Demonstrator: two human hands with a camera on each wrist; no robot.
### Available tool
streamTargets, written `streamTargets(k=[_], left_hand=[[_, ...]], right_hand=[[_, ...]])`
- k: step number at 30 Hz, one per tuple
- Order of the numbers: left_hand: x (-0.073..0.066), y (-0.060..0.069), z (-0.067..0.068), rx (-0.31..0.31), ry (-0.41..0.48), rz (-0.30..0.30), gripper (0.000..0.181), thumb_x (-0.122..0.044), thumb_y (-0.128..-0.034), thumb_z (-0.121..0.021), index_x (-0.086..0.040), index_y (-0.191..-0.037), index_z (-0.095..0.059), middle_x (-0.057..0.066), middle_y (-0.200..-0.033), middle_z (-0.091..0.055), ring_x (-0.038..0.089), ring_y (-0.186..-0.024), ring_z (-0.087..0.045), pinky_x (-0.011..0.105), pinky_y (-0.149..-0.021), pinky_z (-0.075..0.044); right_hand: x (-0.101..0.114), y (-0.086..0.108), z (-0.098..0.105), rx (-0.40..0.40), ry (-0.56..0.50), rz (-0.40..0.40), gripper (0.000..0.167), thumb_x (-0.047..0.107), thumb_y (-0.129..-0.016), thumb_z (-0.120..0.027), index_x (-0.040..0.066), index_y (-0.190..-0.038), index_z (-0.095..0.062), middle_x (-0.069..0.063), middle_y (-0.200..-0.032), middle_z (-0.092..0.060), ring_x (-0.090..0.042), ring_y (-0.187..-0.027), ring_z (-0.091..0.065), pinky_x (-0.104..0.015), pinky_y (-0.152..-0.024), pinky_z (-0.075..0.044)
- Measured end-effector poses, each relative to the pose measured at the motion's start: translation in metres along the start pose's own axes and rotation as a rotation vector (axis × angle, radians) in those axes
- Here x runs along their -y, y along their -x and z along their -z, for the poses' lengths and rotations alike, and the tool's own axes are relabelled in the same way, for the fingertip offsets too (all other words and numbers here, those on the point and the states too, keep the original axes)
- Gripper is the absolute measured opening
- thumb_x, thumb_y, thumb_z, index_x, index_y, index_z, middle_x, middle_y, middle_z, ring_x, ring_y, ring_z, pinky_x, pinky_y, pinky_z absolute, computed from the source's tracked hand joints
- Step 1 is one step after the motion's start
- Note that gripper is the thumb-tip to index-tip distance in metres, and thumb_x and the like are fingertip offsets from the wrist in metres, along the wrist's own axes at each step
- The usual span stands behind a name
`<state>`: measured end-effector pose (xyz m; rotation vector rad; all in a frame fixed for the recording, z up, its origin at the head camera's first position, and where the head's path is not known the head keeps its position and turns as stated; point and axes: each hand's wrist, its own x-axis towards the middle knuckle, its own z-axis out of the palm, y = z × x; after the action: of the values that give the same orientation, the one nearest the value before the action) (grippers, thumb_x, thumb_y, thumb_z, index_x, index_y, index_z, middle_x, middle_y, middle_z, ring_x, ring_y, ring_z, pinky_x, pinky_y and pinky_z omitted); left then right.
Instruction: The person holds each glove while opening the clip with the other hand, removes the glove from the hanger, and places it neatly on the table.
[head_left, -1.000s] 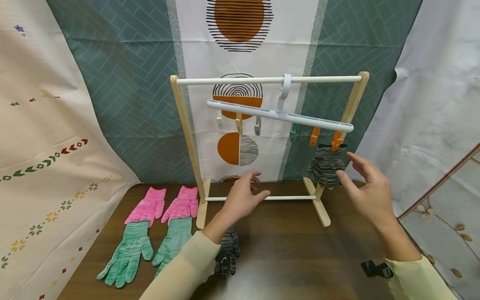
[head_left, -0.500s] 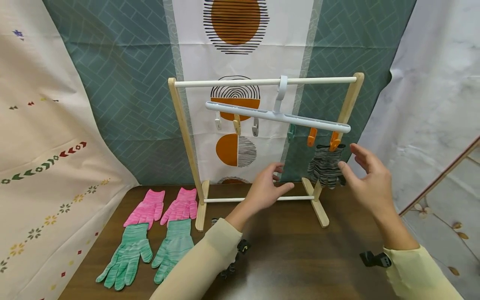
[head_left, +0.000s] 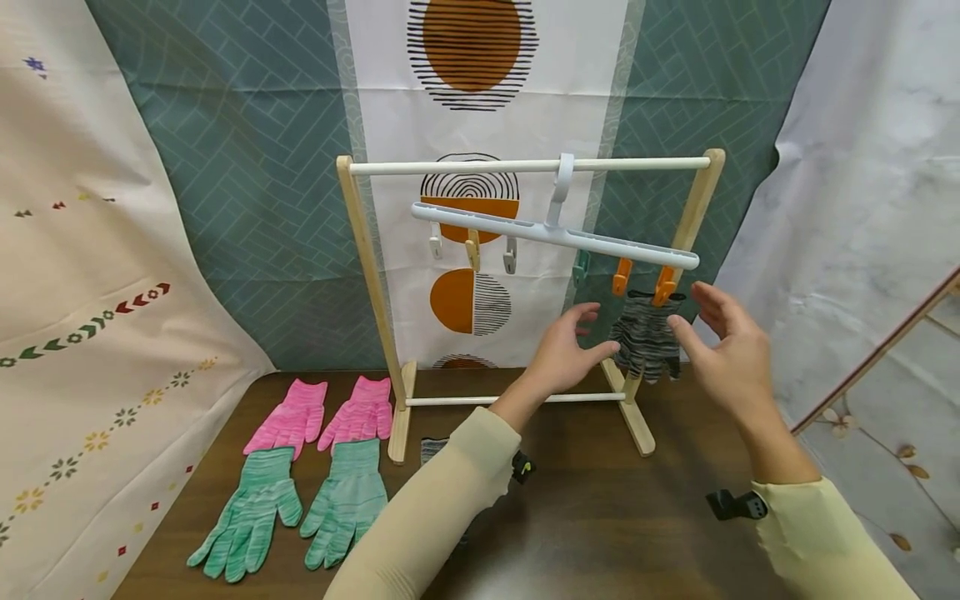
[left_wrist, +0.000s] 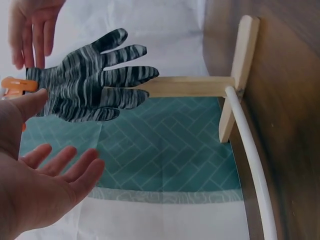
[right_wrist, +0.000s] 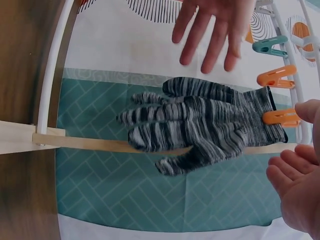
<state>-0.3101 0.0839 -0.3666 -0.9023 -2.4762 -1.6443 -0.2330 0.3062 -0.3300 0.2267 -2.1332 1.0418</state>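
A black-and-grey striped knit glove [head_left: 647,337] hangs by its cuff from an orange clip [head_left: 664,286] at the right end of a pale hanger [head_left: 525,229]. My left hand [head_left: 562,354] is just left of the glove, fingers loosely bent and holding nothing. On the glove's other side my right hand [head_left: 727,354] is raised near the cuff, thumb and fingers apart. In the right wrist view the glove [right_wrist: 200,117] dangles between both hands, with a gap to the left hand [right_wrist: 212,32]. Whether my right thumb touches the cuff I cannot tell.
The hanger hooks over a wooden rack's white rod [head_left: 465,167]. More clips hang along it, including a second orange clip [head_left: 621,277] and a green clip [head_left: 581,268]. Pink gloves [head_left: 288,417] and green gloves [head_left: 251,512] lie at left. Another grey glove [head_left: 432,450] is mostly under my left sleeve.
My left hand has moved right and slightly up, from the middle of the rack to beside the hanging glove. My right hand has shifted slightly up and stays by the cuff.
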Motion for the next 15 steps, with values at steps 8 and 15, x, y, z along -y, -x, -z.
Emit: streamTargets(k=[8,15], left_hand=[[-0.007,-0.021,-0.012,0.056,0.095,-0.002,0.072,-0.032,-0.1037,-0.073,-0.015,-0.165,-0.037,0.004,-0.160,-0.050,0.028,-0.145,-0.050,0.038,-0.109,-0.050],[-0.006,-0.027,-0.019,0.097,0.155,-0.012,0.065,-0.032,-0.1053,-0.070,-0.017,-0.162,-0.043,0.007,-0.157,-0.054,0.021,-0.142,-0.052,0.038,-0.110,-0.049]], right_hand=[[-0.001,-0.004,-0.002,0.042,0.004,-0.036,0.060,0.022,-0.103,-0.074,0.004,-0.155,-0.051,-0.020,-0.152,-0.056,-0.040,-0.138,-0.056,-0.027,-0.115,-0.042],[0.002,-0.011,-0.003,0.081,-0.009,-0.041,0.060,0.027,-0.104,-0.072,0.004,-0.155,-0.051,-0.018,-0.151,-0.057,-0.040,-0.137,-0.057,-0.030,-0.113,-0.045]])
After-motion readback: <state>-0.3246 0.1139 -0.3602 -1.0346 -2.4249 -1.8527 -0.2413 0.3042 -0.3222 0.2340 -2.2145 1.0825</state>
